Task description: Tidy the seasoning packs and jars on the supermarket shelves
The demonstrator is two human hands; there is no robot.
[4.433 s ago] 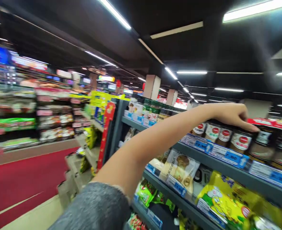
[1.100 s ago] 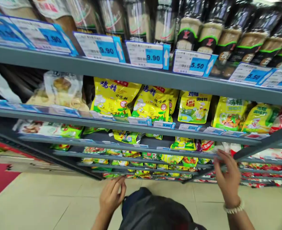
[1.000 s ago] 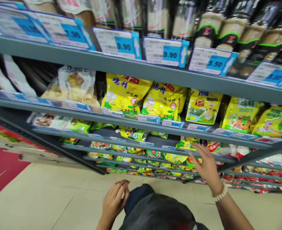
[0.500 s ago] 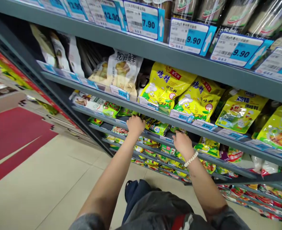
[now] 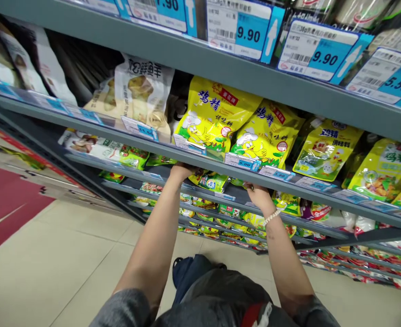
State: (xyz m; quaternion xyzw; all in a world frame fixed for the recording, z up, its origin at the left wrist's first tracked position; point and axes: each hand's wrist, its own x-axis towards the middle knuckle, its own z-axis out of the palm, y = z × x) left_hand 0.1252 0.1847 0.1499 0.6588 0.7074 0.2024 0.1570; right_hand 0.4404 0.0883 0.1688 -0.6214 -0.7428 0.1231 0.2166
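Both my hands reach into the lower shelf, under the front edge of the shelf above. My left hand (image 5: 180, 172) is at the left side of a yellow-green seasoning packet (image 5: 209, 180); its fingers are hidden beneath the upper shelf. My right hand (image 5: 258, 195), with a pale beaded bracelet (image 5: 272, 216) at the wrist, is to the right of that packet, beside a partly hidden green packet (image 5: 236, 181). Its fingertips go out of sight under the shelf edge, so I cannot make out a grip.
Yellow chicken seasoning bags (image 5: 217, 116) stand on the shelf above my hands, with white-and-beige bags (image 5: 142, 93) to their left. Price tags (image 5: 243, 162) line the shelf edges. More packets fill the lower shelves. Pale floor tiles (image 5: 84, 259) lie below.
Both hands have gone deeper into the lower shelf, and their fingers are now hidden under the upper one. My view has shifted closer and to the right.
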